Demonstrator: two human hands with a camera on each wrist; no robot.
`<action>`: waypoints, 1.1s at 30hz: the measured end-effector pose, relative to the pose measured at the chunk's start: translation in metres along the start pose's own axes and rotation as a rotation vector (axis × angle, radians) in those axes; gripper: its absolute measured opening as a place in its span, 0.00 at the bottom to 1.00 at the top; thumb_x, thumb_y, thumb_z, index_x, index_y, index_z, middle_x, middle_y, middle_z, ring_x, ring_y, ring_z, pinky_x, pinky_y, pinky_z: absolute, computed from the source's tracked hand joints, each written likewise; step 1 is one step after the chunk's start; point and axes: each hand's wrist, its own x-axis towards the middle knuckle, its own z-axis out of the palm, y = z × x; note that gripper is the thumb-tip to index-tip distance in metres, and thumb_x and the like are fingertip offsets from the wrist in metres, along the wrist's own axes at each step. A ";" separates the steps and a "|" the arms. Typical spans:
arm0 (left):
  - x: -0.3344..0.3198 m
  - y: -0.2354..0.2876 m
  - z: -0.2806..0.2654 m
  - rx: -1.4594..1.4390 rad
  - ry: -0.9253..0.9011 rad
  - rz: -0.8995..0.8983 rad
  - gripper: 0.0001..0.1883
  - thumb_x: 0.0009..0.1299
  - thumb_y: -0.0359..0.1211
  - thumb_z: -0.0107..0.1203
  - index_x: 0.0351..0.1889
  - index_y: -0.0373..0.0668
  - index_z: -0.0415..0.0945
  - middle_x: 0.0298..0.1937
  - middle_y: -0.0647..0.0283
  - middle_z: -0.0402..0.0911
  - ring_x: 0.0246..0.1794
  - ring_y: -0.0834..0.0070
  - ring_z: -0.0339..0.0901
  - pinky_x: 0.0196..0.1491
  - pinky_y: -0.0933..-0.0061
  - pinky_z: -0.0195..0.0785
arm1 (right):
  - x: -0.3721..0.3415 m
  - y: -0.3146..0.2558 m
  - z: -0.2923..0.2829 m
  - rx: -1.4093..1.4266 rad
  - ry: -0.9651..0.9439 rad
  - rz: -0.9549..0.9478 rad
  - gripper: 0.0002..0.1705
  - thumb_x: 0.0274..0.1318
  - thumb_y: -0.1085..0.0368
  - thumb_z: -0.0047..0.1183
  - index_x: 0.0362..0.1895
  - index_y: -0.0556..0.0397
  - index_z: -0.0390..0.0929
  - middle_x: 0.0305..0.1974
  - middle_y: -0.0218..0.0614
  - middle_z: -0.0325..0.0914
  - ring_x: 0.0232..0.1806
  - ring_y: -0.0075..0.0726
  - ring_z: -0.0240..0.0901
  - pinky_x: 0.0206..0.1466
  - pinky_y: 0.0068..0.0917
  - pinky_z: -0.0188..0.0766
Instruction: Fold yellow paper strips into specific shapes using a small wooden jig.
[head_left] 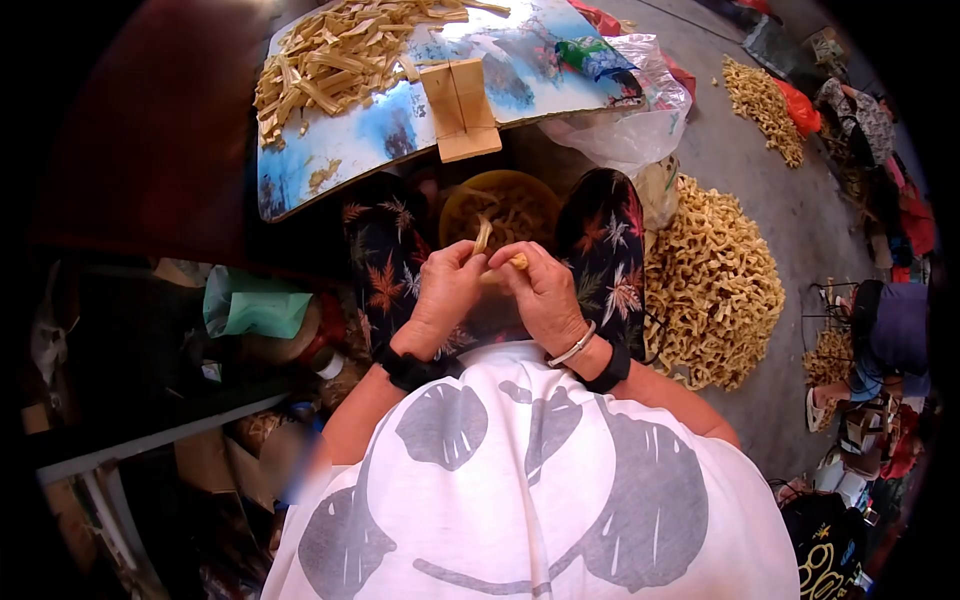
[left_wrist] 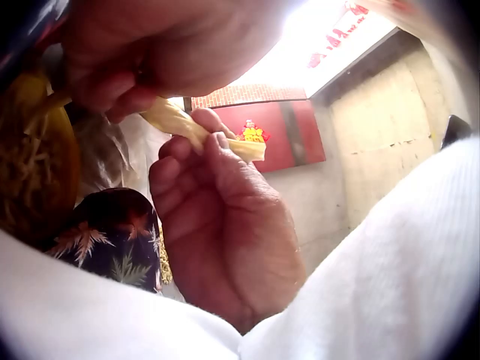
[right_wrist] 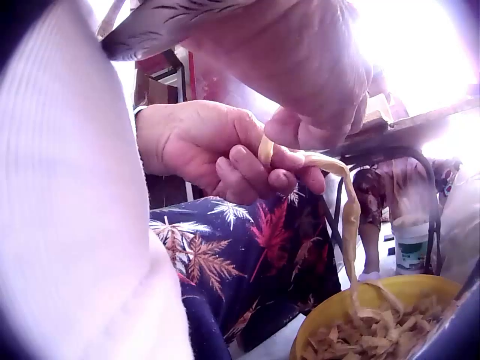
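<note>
Both hands meet over the lap in the head view, working on a pale yellow strip (right_wrist: 350,206). My left hand (head_left: 447,290) pinches the strip between thumb and fingers. The right hand (head_left: 548,295), with a bracelet on its wrist, pinches the strip's other end, whose short tip (left_wrist: 251,150) sticks out past the thumb in the left wrist view. In the right wrist view the strip bends around a left finger, and its long tail hangs to a yellow basin (right_wrist: 420,282) of similar pieces. The basin sits between the knees.
Ahead stands a blue-and-white tabletop (head_left: 400,135) with a pile of loose strips (head_left: 340,65) and a small wooden stand (head_left: 460,105). To the right, a large heap of knotted pieces (head_left: 715,290) lies on the floor, with another heap (head_left: 762,110) farther off.
</note>
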 end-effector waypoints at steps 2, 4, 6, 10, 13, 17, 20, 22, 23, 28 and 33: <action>-0.005 0.011 -0.002 0.204 0.066 0.149 0.06 0.70 0.27 0.55 0.42 0.37 0.80 0.24 0.62 0.78 0.18 0.76 0.74 0.22 0.73 0.64 | 0.000 0.000 0.000 0.141 -0.041 0.140 0.07 0.56 0.76 0.53 0.40 0.57 0.76 0.41 0.43 0.78 0.40 0.46 0.79 0.46 0.31 0.76; -0.006 0.012 -0.007 0.383 0.075 0.436 0.07 0.66 0.24 0.56 0.41 0.37 0.79 0.26 0.57 0.77 0.23 0.65 0.77 0.26 0.68 0.68 | 0.003 0.004 -0.002 -0.166 0.047 -0.257 0.06 0.58 0.76 0.50 0.40 0.57 0.76 0.42 0.44 0.78 0.41 0.45 0.79 0.47 0.31 0.76; -0.009 0.019 -0.010 0.536 0.053 0.559 0.08 0.63 0.21 0.56 0.41 0.37 0.78 0.29 0.54 0.77 0.28 0.56 0.78 0.29 0.65 0.70 | 0.005 0.011 -0.002 -0.262 0.098 -0.398 0.05 0.61 0.74 0.49 0.40 0.56 0.76 0.41 0.44 0.79 0.40 0.42 0.81 0.44 0.30 0.77; -0.022 0.037 -0.012 0.701 0.027 0.576 0.13 0.61 0.19 0.55 0.44 0.39 0.78 0.34 0.54 0.75 0.32 0.53 0.78 0.33 0.63 0.74 | 0.011 0.007 -0.005 0.079 -0.013 0.179 0.04 0.66 0.69 0.49 0.40 0.55 0.75 0.35 0.41 0.81 0.33 0.33 0.82 0.30 0.28 0.78; -0.026 0.041 -0.007 0.673 0.116 0.680 0.18 0.60 0.19 0.55 0.49 0.38 0.77 0.35 0.54 0.75 0.32 0.55 0.79 0.33 0.63 0.75 | 0.014 0.018 0.000 0.316 -0.003 0.416 0.06 0.65 0.65 0.53 0.41 0.54 0.74 0.29 0.37 0.81 0.28 0.26 0.80 0.23 0.25 0.75; -0.026 0.042 -0.002 0.665 0.213 0.748 0.22 0.58 0.21 0.55 0.53 0.36 0.76 0.40 0.55 0.74 0.32 0.57 0.80 0.32 0.65 0.75 | 0.020 0.047 0.005 0.150 -0.019 0.317 0.10 0.64 0.61 0.54 0.41 0.54 0.77 0.26 0.32 0.78 0.30 0.23 0.76 0.35 0.24 0.73; -0.023 0.042 0.001 0.632 0.213 0.666 0.11 0.57 0.23 0.57 0.39 0.37 0.73 0.37 0.55 0.71 0.31 0.55 0.78 0.32 0.63 0.74 | 0.015 0.029 0.000 0.417 -0.127 0.378 0.12 0.70 0.59 0.49 0.43 0.52 0.79 0.28 0.22 0.76 0.26 0.10 0.66 0.25 0.11 0.60; -0.022 0.037 0.006 0.492 0.190 0.558 0.09 0.60 0.22 0.56 0.38 0.37 0.74 0.38 0.53 0.70 0.34 0.52 0.78 0.36 0.60 0.74 | 0.012 0.029 -0.004 0.389 -0.203 0.346 0.10 0.70 0.62 0.49 0.47 0.51 0.78 0.31 0.19 0.75 0.27 0.10 0.63 0.25 0.10 0.59; -0.023 0.035 0.009 0.427 0.177 0.522 0.08 0.61 0.22 0.55 0.39 0.37 0.74 0.39 0.52 0.70 0.36 0.51 0.77 0.38 0.60 0.74 | 0.011 0.034 -0.007 0.408 -0.222 0.351 0.10 0.70 0.62 0.49 0.48 0.51 0.78 0.31 0.19 0.74 0.27 0.09 0.63 0.25 0.10 0.58; -0.027 0.031 0.010 0.168 0.121 0.520 0.12 0.63 0.20 0.52 0.45 0.36 0.77 0.41 0.51 0.70 0.41 0.52 0.75 0.46 0.61 0.73 | 0.013 0.021 -0.016 0.848 -0.336 0.580 0.12 0.70 0.59 0.48 0.49 0.52 0.76 0.39 0.22 0.76 0.35 0.14 0.70 0.35 0.13 0.67; -0.020 0.028 0.005 0.167 0.176 0.515 0.16 0.63 0.21 0.53 0.50 0.37 0.74 0.44 0.49 0.71 0.43 0.51 0.76 0.47 0.61 0.72 | 0.020 0.017 -0.025 1.104 -0.484 0.631 0.18 0.71 0.60 0.46 0.59 0.54 0.70 0.49 0.29 0.77 0.47 0.21 0.75 0.49 0.19 0.75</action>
